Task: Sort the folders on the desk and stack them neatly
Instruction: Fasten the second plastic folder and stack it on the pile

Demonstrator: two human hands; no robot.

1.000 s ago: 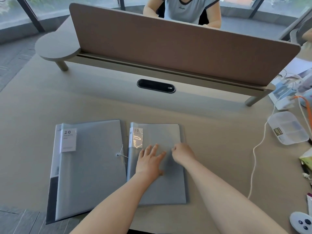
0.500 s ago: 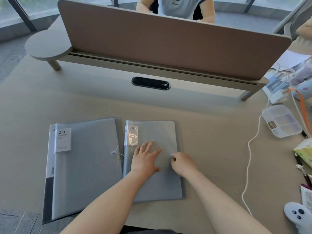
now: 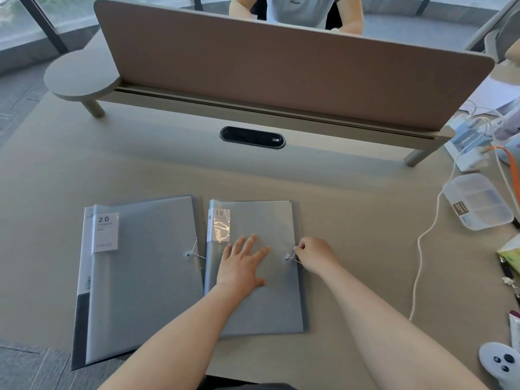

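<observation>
Two grey translucent folders lie side by side on the beige desk [image 3: 351, 226]. The left folder [image 3: 140, 271] has a white "20 pockets" label and an elastic cord fastened at its right edge; its near left corner hangs over the desk edge. On the right folder [image 3: 261, 311] my left hand [image 3: 242, 266] presses flat with fingers spread. My right hand [image 3: 316, 256] pinches that folder's elastic cord [image 3: 291, 257] at the small button on its right edge.
A brown divider panel [image 3: 281, 71] on a low shelf crosses the back, with a person seated behind it. A black cable port [image 3: 252, 137] sits in the desk. At the right lie a clear plastic box [image 3: 478, 204], a white cable [image 3: 422, 249], chargers, pens and a white controller [image 3: 501, 364].
My right hand shifted from the folder's cover to its right edge and took hold of the elastic cord. My left hand stayed flat on the cover.
</observation>
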